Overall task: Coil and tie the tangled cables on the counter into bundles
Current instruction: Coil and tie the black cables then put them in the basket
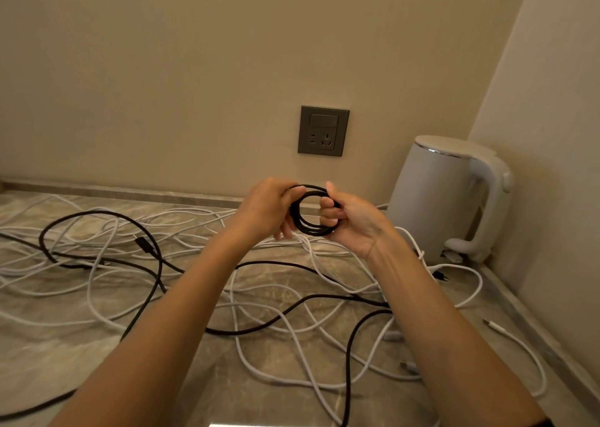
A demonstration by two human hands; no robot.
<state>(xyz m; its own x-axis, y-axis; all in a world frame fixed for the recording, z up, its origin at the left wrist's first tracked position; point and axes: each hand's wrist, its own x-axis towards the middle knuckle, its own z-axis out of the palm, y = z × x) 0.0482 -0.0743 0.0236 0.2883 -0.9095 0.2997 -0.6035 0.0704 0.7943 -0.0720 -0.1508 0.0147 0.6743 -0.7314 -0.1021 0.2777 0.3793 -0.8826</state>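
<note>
Head view catches me mid-coil: left hand (269, 207) and right hand (350, 223) each clasp a black coil (311, 231) above the counter's (48, 355) back edge, near the kettle (444, 199) in the back right corner. Next, I judge, the loops need tying; tangled cables (259, 300) wait below. No writing is legible.

Black coil (316, 230) partly behind right hand (350, 222); white cables (81, 236) cut off left.

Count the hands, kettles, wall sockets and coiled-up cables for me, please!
Hands: 2 (left hand, right hand)
White electric kettle: 1
Wall socket: 1
Coiled black cable: 1
Total: 5
</note>
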